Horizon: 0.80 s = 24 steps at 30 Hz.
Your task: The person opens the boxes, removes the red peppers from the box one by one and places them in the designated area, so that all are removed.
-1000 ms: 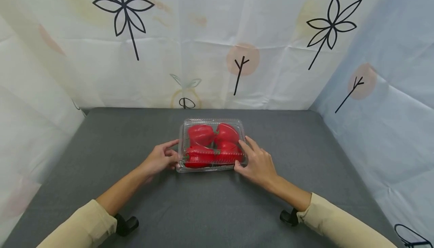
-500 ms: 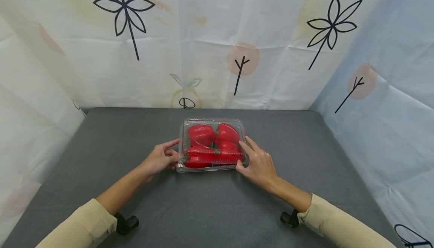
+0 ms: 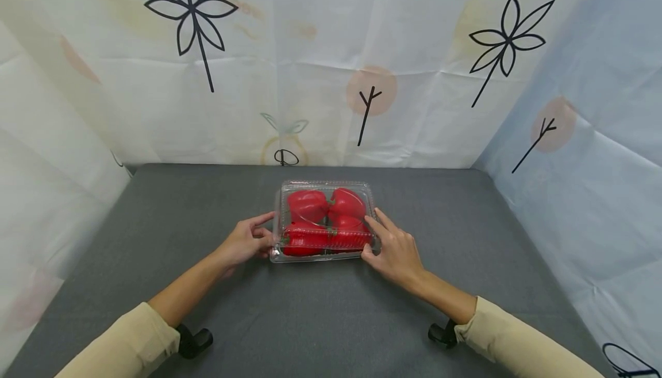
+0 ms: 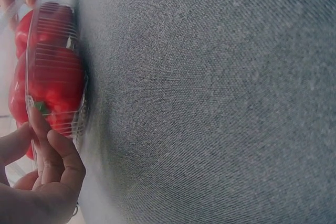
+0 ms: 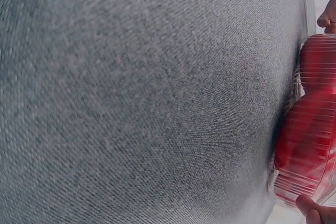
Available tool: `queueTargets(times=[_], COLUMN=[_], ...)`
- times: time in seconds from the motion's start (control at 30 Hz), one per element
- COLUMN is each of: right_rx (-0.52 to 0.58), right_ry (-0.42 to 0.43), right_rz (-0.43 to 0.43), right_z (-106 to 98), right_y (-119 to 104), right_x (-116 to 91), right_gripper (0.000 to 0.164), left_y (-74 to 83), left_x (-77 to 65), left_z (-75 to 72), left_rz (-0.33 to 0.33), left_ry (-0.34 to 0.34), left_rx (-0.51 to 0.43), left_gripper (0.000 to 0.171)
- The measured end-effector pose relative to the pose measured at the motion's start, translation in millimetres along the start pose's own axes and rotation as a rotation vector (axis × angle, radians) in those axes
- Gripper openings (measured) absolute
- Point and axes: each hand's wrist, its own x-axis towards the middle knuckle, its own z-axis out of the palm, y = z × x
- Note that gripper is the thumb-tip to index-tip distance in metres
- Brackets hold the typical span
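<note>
A clear plastic clamshell container (image 3: 320, 256) with its lid down sits on the grey table, past the middle. Inside it lie several red bell peppers (image 3: 307, 205), two of them showing green stem bits through the plastic. My left hand (image 3: 245, 243) pinches the container's left rim near the front corner; in the left wrist view its fingers (image 4: 55, 156) bend around that rim. On the opposite side, my right hand (image 3: 395, 251) holds the front right corner, thumb at the front edge and fingers along the right side. The right wrist view shows only its fingertips (image 5: 310, 208).
Grey cloth covers the table (image 3: 320, 320) around the container. White fabric walls (image 3: 320, 39) with printed flowers rise behind the table and at both sides. Black wrist straps (image 3: 193, 343) hang below the beige sleeves.
My right thumb has shifted slightly to the right along the container's front edge. The container and my left hand look nearly unchanged.
</note>
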Motion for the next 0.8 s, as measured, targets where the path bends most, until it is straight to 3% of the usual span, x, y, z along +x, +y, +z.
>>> queueTargets(times=[0.37,0.63,0.8], right_rx=[0.016,-0.032,-0.012], right_ry=[0.012,0.063,0.035], right_rz=[0.003,-0.097,-0.103], right_z=[-0.3,-2.6,-5.9], right_y=[-0.5,6.8,8.6], right_x=[-0.1,-3.1,-3.2], right_gripper=[0.053,0.052,0.052], left_y=[0.9,-1.6,-4.5], left_x=[0.2,-2.8,-7.1], left_z=[0.4,-0.7,0.6], left_rz=[-0.017,0.013,0.013], left_ry=[0.002,0.009,0.007], left_rx=[0.004,0.034,0.018], left_gripper=[0.071,0.069,0.069])
